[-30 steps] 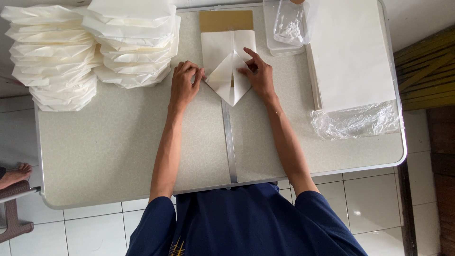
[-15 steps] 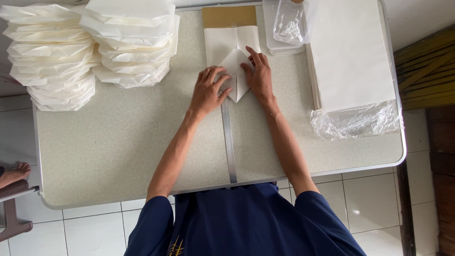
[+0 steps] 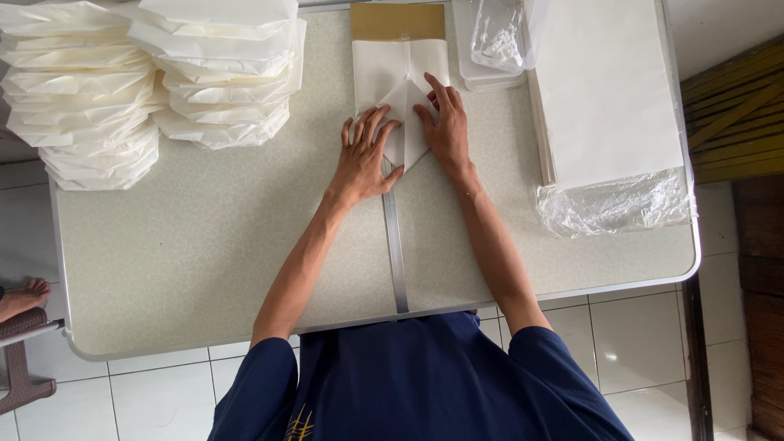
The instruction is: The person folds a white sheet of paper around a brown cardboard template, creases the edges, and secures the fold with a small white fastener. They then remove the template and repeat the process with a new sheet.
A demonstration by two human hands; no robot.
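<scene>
Head view: looks straight down over a pale speckled table point(image 3: 204, 261) with a metal seam running away from the person down its middle.
Person: dark blue shirt at the near edge, both bare forearms reaching forward over the table.
Left hand point(image 3: 365, 159): lies flat, palm down, fingers spread and straight, pressing on the left flap of the paper; it grips nothing.
Right hand point(image 3: 443, 124): also flat, fingers stretched and slightly apart, index tip furthest forward, pressing the right side of the paper; nothing is clasped in it.
Paper point(image 3: 402, 82): a white sheet lying flat across the seam, near the table's far edge; its near end is folded into a point aimed at the person, two slanting creases meeting between the hands. The near point shows just below the left thumb.
Band point(image 3: 398, 22): a tan-brown strip across the paper's far end, touching the table's far edge.
Stacks point(image 3: 151, 82): two heaps of folded white pieces, far left, leaning against each other, well apart from the hands.
Sheets point(image 3: 608, 90): a tall pile of flat white sheets, far right, its near end in crumpled clear plastic wrap point(image 3: 616, 204).
Tub point(image 3: 498, 41): a clear plastic container between paper and sheets, at the far edge.
</scene>
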